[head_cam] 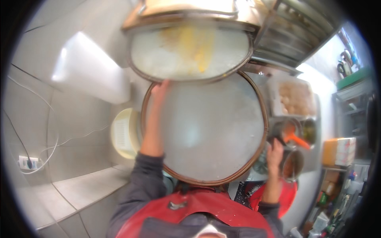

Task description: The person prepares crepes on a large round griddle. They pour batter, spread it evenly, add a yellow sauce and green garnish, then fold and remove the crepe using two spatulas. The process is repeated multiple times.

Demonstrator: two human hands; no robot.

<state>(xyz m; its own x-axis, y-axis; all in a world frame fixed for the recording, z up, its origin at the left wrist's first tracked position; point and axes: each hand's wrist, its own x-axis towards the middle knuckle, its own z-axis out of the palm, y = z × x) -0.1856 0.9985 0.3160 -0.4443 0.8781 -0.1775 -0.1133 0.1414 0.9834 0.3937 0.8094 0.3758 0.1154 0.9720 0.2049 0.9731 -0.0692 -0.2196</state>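
Observation:
A large round pan point(208, 128) with a pale grey surface and a brown rim lies before me. Beyond it, a second pale round tray point(154, 53) with a thin dark rim juts from beneath a metal hood and overlaps the pan's far edge. Yellow streaks point(198, 44) run down the middle of that tray. My left hand point(160, 88) reaches across the pan's left side, its fingers at the near rim of the tray, apparently gripping it. My right hand point(275, 151) is right of the pan, among metal pots; blur hides whether it holds anything.
An orange-handled utensil point(297, 140) rests in a pot, beside another metal pot point(294, 163). Behind them sits a white container point(297, 95) of brownish food. A red basin point(287, 196) stands low at right, a cream plastic tub point(126, 134) at left. Tiled wall point(80, 119) bounds the left.

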